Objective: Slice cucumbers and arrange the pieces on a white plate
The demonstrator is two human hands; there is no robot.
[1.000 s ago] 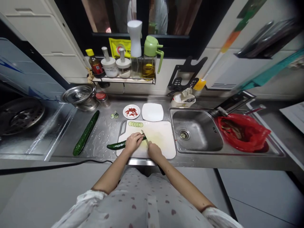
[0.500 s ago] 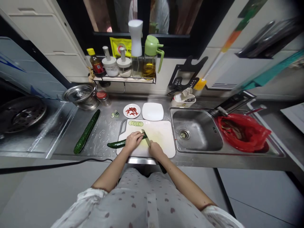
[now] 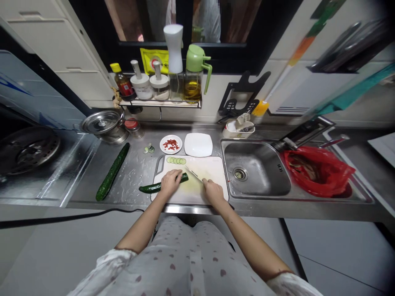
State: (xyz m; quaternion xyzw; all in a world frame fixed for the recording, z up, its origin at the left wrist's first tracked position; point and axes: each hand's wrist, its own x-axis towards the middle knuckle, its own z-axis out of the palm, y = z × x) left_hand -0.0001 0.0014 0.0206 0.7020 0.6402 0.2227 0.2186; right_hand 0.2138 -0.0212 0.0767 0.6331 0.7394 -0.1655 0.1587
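Note:
My left hand (image 3: 170, 183) is closed over a dark green cucumber (image 3: 150, 188) that lies across the left half of a white cutting board (image 3: 200, 197). The cucumber's cut end shows just right of my fingers. In my right hand (image 3: 213, 192) is a knife (image 3: 195, 174), its blade slanting up and left, apart from the cut end. A row of thin cucumber slices (image 3: 176, 160) lies overlapping at the board's upper left. Left of the board, a second, whole cucumber (image 3: 112, 172) rests on the steel counter.
Behind the board stand a small plate of chopped red pieces (image 3: 170, 144) and a white square plate (image 3: 198, 144). Cucumber ends (image 3: 149, 148) lie near them. To the right is a sink (image 3: 256, 185) with a red plastic bag (image 3: 317, 172) beyond. A lidded pot (image 3: 103, 125) stands back left.
My right hand and the knife have moved right, away from the cucumber, and the blade has tilted more to the left. My left hand has shifted slightly left along the cucumber.

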